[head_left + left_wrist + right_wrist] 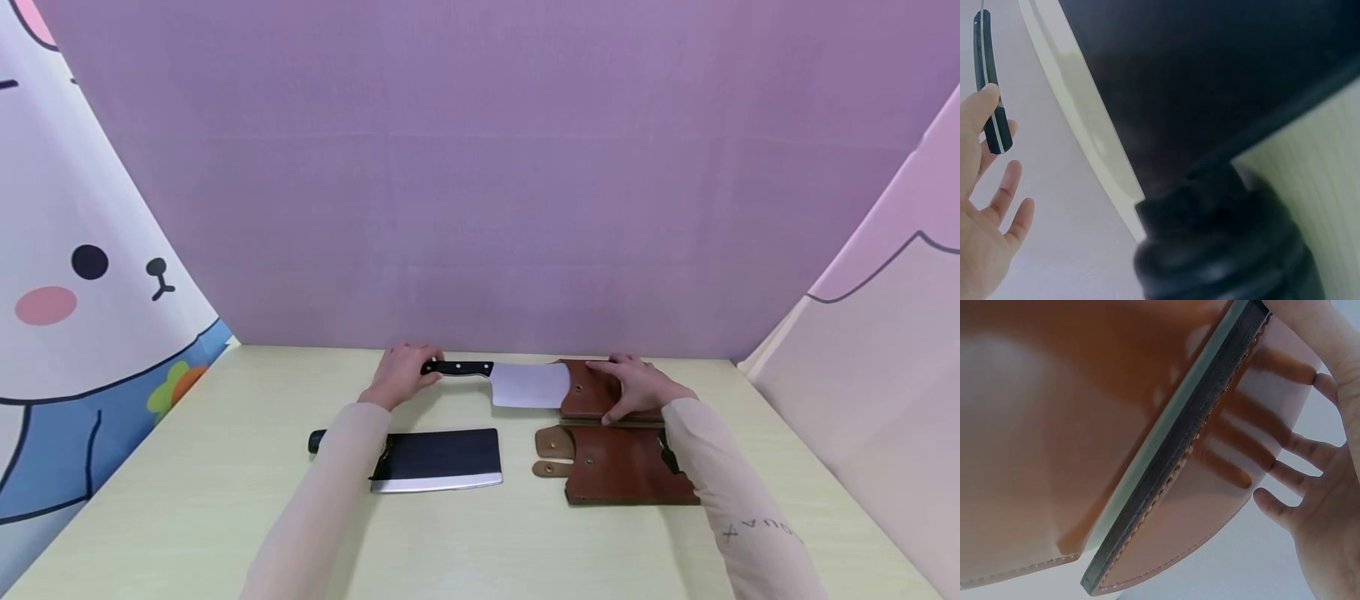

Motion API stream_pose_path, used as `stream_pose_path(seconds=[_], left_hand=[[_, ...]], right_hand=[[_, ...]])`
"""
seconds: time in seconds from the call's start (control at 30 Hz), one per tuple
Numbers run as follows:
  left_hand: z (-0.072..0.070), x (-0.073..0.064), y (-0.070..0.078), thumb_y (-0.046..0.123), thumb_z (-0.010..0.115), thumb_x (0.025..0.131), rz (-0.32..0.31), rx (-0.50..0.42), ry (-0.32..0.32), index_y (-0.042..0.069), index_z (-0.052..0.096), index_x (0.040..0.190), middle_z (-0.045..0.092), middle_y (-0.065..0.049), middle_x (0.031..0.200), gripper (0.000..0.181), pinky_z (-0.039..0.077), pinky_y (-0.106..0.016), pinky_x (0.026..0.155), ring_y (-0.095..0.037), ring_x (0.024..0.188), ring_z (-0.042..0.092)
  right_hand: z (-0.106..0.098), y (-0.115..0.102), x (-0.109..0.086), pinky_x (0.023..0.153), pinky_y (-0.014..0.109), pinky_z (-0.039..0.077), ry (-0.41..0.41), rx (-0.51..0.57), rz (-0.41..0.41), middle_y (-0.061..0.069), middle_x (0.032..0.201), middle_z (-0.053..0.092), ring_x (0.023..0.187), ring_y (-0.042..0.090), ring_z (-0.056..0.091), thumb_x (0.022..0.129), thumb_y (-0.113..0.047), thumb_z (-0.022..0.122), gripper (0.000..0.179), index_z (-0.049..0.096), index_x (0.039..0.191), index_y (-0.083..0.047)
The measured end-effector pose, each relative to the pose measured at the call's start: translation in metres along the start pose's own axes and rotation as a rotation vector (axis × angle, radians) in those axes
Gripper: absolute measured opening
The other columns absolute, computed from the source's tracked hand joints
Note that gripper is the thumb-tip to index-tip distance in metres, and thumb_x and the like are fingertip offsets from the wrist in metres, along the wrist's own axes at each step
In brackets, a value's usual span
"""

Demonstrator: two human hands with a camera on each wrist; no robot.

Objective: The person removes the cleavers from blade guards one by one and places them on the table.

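My left hand [402,373] pinches the end of the black riveted handle [986,75] of a cleaver, thumb and forefinger against it, the other fingers loose. Its silver blade [528,385] points right and meets the curved mouth of a brown leather sheath [583,400]. How much of the blade lies inside is hidden. My right hand [639,387] grips that sheath across its width, thumb on the near edge and fingers at the far edge. Stitching and a dark layered edge [1166,462] show in the right wrist view.
A second cleaver with a dark blade [442,454] lies nearer, partly under my left forearm. A second brown sheath [622,471] with a flap and strap lies nearer on the right, partly under my right sleeve. A purple wall [480,183] rises behind the table [465,542].
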State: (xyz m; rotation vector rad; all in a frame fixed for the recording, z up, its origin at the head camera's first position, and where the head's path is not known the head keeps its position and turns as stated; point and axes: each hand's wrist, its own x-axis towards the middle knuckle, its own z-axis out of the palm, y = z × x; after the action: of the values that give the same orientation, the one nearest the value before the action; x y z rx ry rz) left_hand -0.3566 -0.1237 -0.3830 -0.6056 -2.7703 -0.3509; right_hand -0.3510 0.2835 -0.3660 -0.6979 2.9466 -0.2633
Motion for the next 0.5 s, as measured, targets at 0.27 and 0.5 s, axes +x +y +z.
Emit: stream_pose_path(seconds=[0.27,0.5], left_hand=[[-0.0045,-0.0036,-0.0019,0.03,0.065,0.084,0.009,-0.004,0.003,0.02,0.063,0.107,0.063,-0.003,0.112,0.025,0.041,-0.05,0.087,-0.034,0.103,0.053],[-0.0048,-0.0047,-0.0051,0.029,0.066,0.084,0.007,-0.008,0.009,0.02,0.063,0.107,0.063,-0.002,0.112,0.025,0.041,-0.05,0.087,-0.033,0.103,0.053]], right_hand=[[-0.0007,0.0002,-0.0011,0.089,0.064,0.036,0.001,-0.007,0.002,0.029,0.14,0.029,0.125,0.051,0.028,0.06,-0.041,0.083,0.096,0.037,0.14,-0.014],[-0.0009,0.0008,-0.0015,0.089,0.065,0.036,-0.006,-0.005,0.012,0.028,0.14,0.029,0.125,0.05,0.028,0.06,-0.041,0.082,0.096,0.036,0.14,-0.015]])
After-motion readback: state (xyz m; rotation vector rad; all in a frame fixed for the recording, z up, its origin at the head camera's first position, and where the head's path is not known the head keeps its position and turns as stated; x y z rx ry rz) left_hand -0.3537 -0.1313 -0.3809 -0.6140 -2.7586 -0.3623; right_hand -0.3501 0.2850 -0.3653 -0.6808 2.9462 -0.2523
